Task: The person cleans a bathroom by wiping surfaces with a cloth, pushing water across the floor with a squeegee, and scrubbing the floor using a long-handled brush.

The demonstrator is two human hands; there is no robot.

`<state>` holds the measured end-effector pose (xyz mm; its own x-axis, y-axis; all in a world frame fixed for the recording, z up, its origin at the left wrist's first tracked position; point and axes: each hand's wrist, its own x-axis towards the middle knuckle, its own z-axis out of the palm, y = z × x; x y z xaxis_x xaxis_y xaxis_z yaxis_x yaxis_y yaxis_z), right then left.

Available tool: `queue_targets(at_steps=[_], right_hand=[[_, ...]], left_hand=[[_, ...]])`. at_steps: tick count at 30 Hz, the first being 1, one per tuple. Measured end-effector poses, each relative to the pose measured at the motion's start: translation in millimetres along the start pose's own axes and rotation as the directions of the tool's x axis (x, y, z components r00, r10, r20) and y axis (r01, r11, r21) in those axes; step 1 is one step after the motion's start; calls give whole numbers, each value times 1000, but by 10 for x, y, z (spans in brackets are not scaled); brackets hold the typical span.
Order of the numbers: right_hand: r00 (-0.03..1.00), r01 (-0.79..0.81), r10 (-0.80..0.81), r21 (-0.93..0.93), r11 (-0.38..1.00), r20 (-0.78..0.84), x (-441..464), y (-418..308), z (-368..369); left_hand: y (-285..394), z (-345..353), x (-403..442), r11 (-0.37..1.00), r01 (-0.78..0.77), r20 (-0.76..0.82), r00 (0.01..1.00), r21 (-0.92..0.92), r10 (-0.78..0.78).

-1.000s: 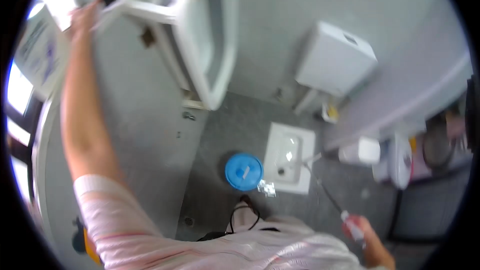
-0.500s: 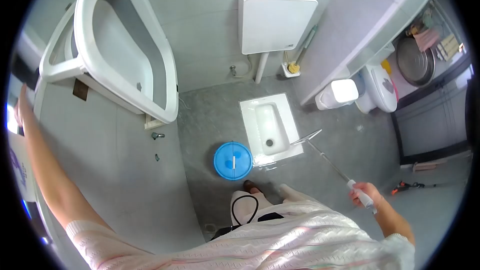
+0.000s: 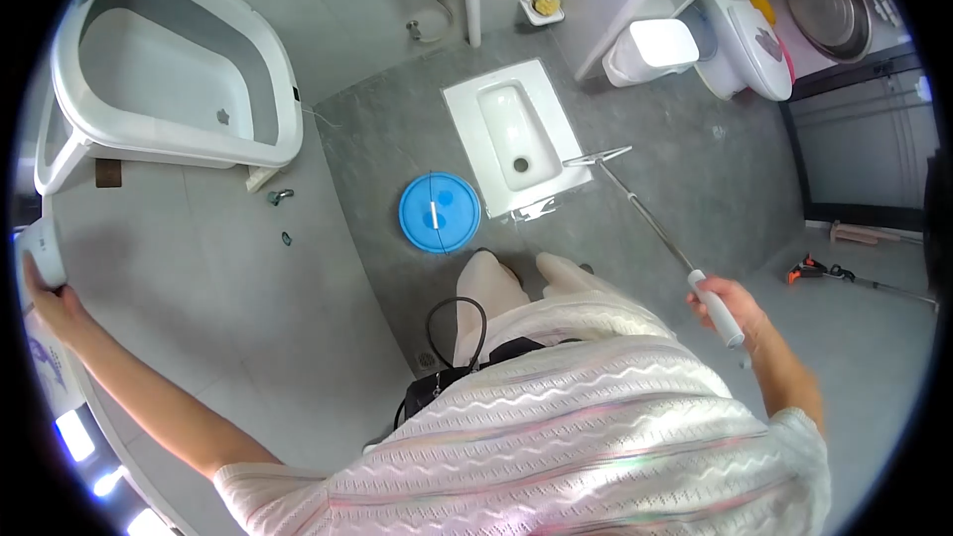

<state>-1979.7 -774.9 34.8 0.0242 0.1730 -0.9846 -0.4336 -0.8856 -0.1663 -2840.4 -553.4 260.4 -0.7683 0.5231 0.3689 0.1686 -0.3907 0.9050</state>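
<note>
A long-handled squeegee (image 3: pixel 650 216) slants across the right of the view, its thin metal pole ending in a white grip. My right hand (image 3: pixel 730 306) is closed around that grip. The flat blade (image 3: pixel 598 156) rests at the right rim of the white squat toilet (image 3: pixel 465 109). Far out at the left edge, my left hand (image 3: pixel 52 303) has its fingers around a white rounded container (image 3: pixel 44 250). Part of that container is cut off by the lens edge, so its exact kind is unclear.
A blue lidded bucket (image 3: pixel 452 210) stands left of the squat toilet. A folding bathtub (image 3: pixel 184 144) hangs by the left wall. Along the right stand a white bin (image 3: pixel 650 52), a seated toilet (image 3: pixel 759 50) and a metal basin (image 3: pixel 819 10). An orange-tipped tool (image 3: pixel 834 273) leans farther right.
The view has tilted downward toward my body. My left hand has come lower and now holds the white container. My right hand keeps the squeegee, its blade still by the squat toilet.
</note>
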Motion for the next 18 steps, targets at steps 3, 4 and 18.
queue_targets(at_steps=[3, 4, 18], right_hand=[[999, 33, -33, 28, 999, 3, 142, 124, -167], [999, 42, -42, 48, 998, 8, 173, 163, -250], [983, 101, -113, -90, 991, -144, -222, 1563, -2800]], left_hand=[[-147, 406, -999, 984, 90, 102, 992, -155, -75], [-215, 572, -1362, 970, 122, 134, 986, -210, -95], [-927, 2327, -5177, 668, 704, 833, 504, -241, -230]])
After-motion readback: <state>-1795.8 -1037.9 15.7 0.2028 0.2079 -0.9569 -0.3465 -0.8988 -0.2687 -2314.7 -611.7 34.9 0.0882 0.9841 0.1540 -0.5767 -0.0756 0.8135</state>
